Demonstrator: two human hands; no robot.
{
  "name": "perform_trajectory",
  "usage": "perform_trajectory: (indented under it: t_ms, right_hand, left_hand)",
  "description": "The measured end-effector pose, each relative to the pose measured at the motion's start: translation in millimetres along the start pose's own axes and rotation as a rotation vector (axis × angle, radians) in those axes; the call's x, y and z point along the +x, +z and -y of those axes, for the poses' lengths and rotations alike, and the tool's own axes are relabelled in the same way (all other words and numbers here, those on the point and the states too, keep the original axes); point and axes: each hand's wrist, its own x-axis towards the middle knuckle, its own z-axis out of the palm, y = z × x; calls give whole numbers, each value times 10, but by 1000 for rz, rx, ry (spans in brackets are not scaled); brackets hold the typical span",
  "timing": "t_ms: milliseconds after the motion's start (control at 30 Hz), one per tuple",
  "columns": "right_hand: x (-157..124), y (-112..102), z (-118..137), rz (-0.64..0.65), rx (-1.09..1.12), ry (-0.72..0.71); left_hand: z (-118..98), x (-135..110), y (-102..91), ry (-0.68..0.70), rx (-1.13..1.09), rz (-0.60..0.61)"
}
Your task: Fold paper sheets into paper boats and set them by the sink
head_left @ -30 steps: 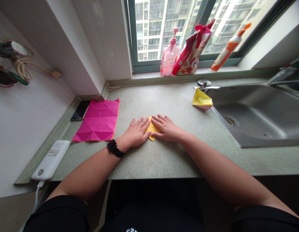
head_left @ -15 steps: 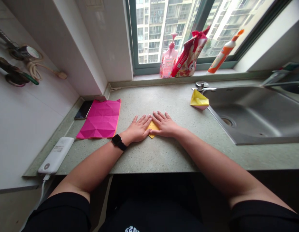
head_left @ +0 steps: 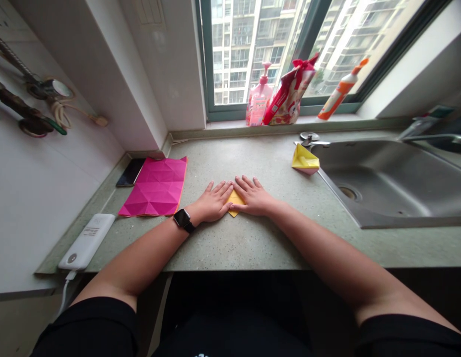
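A small folded piece of yellow paper (head_left: 234, 202) lies on the speckled green countertop (head_left: 252, 238), mostly covered by my hands. My left hand (head_left: 212, 202), with a black watch on its wrist, lies flat on the paper's left side, fingers stretched out. My right hand (head_left: 254, 196) lies flat on the paper's right side, fingers spread. The fingertips of both hands almost meet above the paper. Only a yellow strip and the near corner show between the hands.
A creased pink paper sheet (head_left: 156, 187) lies to the left, beside a dark phone (head_left: 130, 172) and a white power bank (head_left: 86, 241). A folded yellow-and-pink paper shape (head_left: 304, 159) sits by the steel sink (head_left: 386, 183). On the windowsill stand a pink pump bottle (head_left: 258, 101), red bag (head_left: 289, 94) and orange-capped bottle (head_left: 340, 91).
Both hands stay pressed flat on the yellow paper. The camera has tilted slightly, so the scene sits a little lower in the picture.
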Motion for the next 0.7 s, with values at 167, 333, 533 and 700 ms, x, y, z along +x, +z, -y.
perform_trajectory:
  t_ms: [167, 333, 533, 700]
  right_hand:
    - [-28, -34, 22, -5, -11, 14]
    - [-87, -70, -44, 2, -1, -7]
    - [-109, -101, -115, 40, 7, 3]
    - [-110, -63, -127, 4, 3, -23]
  left_hand:
    - [-10, 0, -26, -17, -4, 35]
    - [-17, -10, -43, -18, -22, 44]
    - [47, 8, -55, 3, -47, 47]
    - [89, 28, -80, 16, -71, 88]
